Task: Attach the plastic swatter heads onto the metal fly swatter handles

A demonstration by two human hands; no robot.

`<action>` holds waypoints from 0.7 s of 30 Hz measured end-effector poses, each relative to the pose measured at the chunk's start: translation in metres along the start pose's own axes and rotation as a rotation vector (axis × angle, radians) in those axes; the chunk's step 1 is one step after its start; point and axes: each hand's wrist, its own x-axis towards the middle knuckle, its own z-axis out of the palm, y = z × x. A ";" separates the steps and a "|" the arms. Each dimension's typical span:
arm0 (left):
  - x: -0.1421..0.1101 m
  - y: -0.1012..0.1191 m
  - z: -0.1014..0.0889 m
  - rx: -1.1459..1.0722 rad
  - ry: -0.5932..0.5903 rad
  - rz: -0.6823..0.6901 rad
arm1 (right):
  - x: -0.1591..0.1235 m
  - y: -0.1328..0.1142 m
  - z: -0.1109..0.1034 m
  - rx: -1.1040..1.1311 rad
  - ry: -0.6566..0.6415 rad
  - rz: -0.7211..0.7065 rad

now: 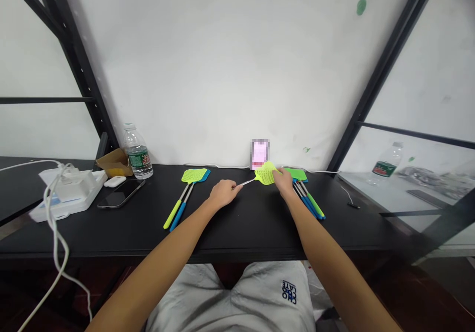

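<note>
Green fly swatter (264,173) held between left fingers (235,186) and right fingers (278,173)

Flyswatter (264,173) grip hidden in left hand (222,193); pink object (260,153) pixelated.

A lime-green fly swatter head (265,173) at 12 o'clock is patterned with a perforated grid. At 11 o'clock, 2 fly swatters (178,209) are coloured lime-green and blue. At 1 o'clock, further fly swatters (309,203) show green and blue. The desktop (256,225) is black.
</note>
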 end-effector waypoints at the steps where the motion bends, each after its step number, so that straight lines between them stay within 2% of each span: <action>1: 0.000 0.000 0.000 0.001 0.002 0.001 | 0.000 0.000 0.000 0.006 -0.005 0.000; 21: 0.001 -0.009 0.000 0.078 0.029 0.047 | -0.003 -0.004 -0.002 0.030 -0.084 0.004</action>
